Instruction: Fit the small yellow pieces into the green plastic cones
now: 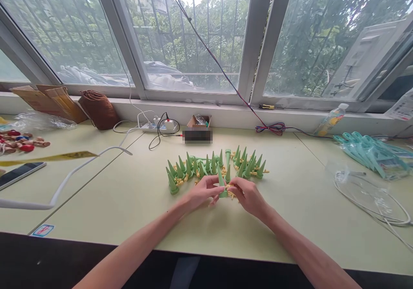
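Note:
My left hand (203,190) is closed around the base of a green plant watering spike (221,178), which points upward. From the other side my right hand (248,192) pinches a small yellow valve (228,186) against that spike's base. Whether the valve is seated in it cannot be made out. Just behind my hands stand several more green spikes (190,167), many with yellow valves sticking out of their sides. A further group of spikes (248,166) is on the right. Loose yellow valves (232,195) lie partly hidden under my fingers.
Behind the spikes are a small open box (199,120) and a power strip (155,127) with cables. Teal plastic tools (368,149), a bottle (332,119) and a coiled white cable (371,203) lie right. A phone (21,173) and a brown pouch (98,109) are left.

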The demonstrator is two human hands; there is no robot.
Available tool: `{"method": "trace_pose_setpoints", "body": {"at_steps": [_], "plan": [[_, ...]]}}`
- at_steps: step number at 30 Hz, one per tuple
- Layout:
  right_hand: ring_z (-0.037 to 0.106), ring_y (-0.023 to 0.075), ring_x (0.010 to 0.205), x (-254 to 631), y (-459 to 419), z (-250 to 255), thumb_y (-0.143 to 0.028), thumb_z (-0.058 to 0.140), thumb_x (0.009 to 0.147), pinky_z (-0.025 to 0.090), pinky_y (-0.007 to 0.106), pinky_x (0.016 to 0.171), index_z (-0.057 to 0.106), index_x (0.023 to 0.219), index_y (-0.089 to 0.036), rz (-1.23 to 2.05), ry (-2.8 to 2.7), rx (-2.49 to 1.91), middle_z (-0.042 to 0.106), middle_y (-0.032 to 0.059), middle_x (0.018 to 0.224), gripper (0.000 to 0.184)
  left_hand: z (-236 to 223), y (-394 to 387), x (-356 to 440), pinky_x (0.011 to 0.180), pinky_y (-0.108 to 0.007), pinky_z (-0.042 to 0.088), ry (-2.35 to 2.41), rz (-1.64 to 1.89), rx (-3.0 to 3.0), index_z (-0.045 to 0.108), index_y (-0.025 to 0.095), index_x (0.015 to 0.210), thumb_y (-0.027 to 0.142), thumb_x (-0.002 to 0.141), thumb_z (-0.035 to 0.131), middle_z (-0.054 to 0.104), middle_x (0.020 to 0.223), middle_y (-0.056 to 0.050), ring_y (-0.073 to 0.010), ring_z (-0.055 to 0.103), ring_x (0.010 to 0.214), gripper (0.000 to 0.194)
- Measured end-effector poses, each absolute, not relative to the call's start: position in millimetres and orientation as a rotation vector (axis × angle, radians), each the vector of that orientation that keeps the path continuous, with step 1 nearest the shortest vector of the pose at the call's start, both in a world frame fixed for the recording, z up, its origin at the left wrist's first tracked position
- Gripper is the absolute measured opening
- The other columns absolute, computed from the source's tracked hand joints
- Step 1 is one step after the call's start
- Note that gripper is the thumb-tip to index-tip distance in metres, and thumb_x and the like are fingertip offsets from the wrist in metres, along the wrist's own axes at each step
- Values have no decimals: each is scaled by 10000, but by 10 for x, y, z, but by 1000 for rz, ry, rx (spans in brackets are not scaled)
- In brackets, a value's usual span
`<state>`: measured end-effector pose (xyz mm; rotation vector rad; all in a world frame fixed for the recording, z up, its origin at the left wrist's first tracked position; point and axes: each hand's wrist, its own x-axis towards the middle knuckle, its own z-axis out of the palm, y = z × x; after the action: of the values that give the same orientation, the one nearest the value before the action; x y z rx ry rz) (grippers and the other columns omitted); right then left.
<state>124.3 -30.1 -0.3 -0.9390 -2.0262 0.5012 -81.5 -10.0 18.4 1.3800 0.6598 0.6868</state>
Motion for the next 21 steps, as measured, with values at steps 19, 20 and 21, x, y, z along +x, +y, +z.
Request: {"method": "trace_pose_setpoints", "body": {"at_steps": [19,20,21], "plan": [[266,106,518,1230,-247,-108,-306,395,1012,235,252,523,291,648,-204,483,-2014,-1101,358,-48,558,392,64,-202,-735,565,-242,439,778,903,2275,615,148,842,242,918,537,546,817,-47,-117,501,647,144],[263,105,515,1231,-245,-113,-306,397,1011,233,253,522,290,646,-204,482,-2016,-1106,356,-49,554,395,54,-204,-737,576,-247,441,776,897,2308,610,148,846,228,922,529,554,842,-53,-114,501,643,137],[260,104,511,1231,-243,-117,-307,399,1010,231,253,520,290,642,-203,480,-2018,-1112,352,-50,548,398,46,-206,-738,587,-250,444,773,888,2330,607,148,859,216,925,521,566,875,-61,-111,502,642,128]]}}
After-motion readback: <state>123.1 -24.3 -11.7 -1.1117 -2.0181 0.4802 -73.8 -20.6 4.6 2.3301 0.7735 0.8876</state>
